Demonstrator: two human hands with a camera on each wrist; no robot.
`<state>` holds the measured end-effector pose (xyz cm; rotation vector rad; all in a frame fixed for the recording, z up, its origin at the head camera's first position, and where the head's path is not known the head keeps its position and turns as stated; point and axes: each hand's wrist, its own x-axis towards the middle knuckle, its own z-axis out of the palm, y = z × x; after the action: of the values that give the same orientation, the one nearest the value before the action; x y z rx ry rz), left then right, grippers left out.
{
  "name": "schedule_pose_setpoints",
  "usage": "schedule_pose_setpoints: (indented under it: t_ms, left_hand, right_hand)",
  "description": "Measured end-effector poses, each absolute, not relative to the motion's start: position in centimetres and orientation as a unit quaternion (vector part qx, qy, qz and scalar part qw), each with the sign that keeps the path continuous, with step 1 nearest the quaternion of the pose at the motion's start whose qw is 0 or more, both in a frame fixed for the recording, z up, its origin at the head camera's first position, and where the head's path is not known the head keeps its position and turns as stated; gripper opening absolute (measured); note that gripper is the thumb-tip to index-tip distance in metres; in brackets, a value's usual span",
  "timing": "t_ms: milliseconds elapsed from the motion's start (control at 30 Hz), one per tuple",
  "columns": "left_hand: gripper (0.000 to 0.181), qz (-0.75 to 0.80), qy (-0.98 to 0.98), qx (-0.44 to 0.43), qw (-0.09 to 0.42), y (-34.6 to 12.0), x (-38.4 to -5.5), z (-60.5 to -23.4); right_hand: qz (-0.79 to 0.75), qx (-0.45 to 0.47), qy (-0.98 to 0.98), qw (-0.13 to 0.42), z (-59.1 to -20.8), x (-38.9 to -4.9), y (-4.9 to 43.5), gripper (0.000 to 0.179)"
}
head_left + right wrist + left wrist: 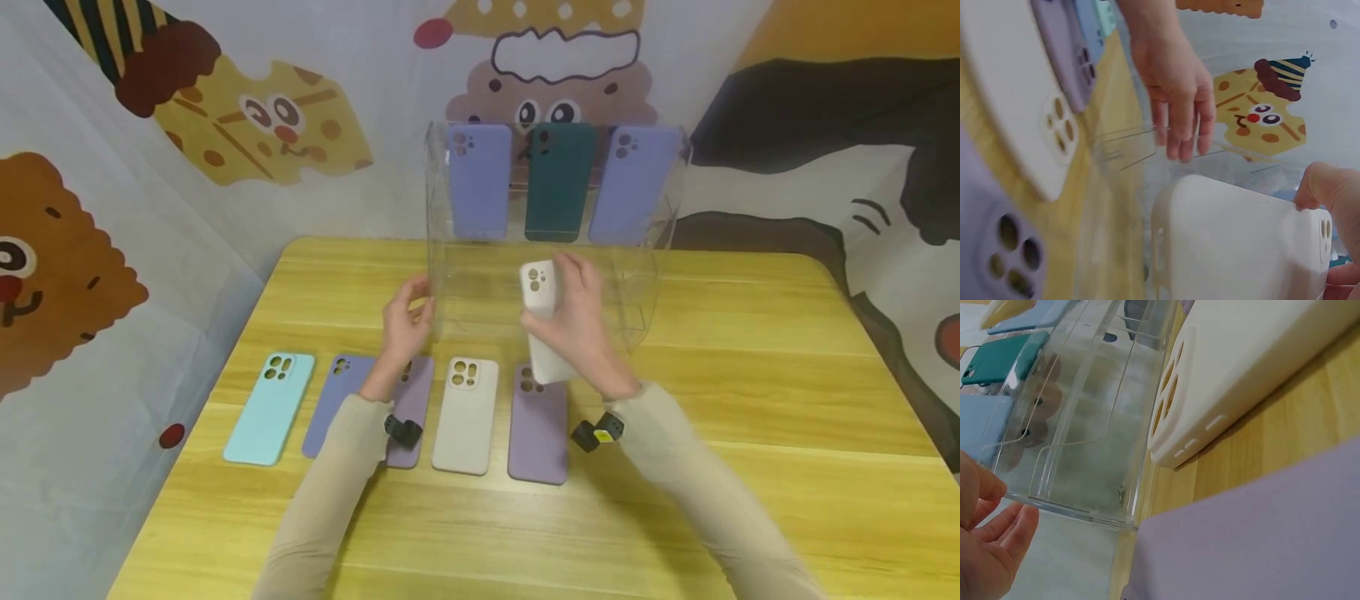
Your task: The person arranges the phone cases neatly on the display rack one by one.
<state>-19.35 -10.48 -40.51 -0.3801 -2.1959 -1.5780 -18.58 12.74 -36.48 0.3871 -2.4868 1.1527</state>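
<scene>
A white phone case is tilted above the row of cases, its camera holes toward the top. My right hand grips it by the sides, thumb on the near side. The right wrist view shows the white case up close with my fingers at its far end. At the left side of a clear display stand, my left hand holds the edge between thumb and fingers. In the left wrist view, the left hand is at the stand's corner. Its exact contact is hard to see.
Two periwinkle cases and a dark green case stand on the upper tier. A row on the wooden table holds a turquoise case, a blue-violet case, a cream case and mauve cases.
</scene>
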Motion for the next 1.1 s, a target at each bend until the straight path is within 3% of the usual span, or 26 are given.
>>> schedule_pose_setpoints:
  t_ms: [400, 633, 867, 1100]
  left_hand:
    - [0.029, -0.563, -0.784, -0.138, 0.221, -10.9, -20.5, -42.1]
    - [0.031, -0.565, -0.786, -0.128, 0.215, -11.3, -21.7, -44.0]
    - [0.029, -0.566, -0.785, -0.136, 0.212, -10.6, -19.6, -40.8]
    - [0.029, -0.567, -0.783, -0.137, 0.215, -10.6, -19.6, -40.7]
  right_hand:
    - [0.400, 0.179, -0.849, 0.294, -34.5, -22.8, 8.3, 0.077]
    - [0.413, 0.199, -0.797, 0.393, -33.5, -25.3, 6.3, 0.072]
    - [0.413, 0.194, -0.777, 0.434, -32.6, -27.3, 4.5, 0.067]
    - [0.407, 0.191, -0.745, 0.493, -33.3, -29.0, 3.1, 0.070]
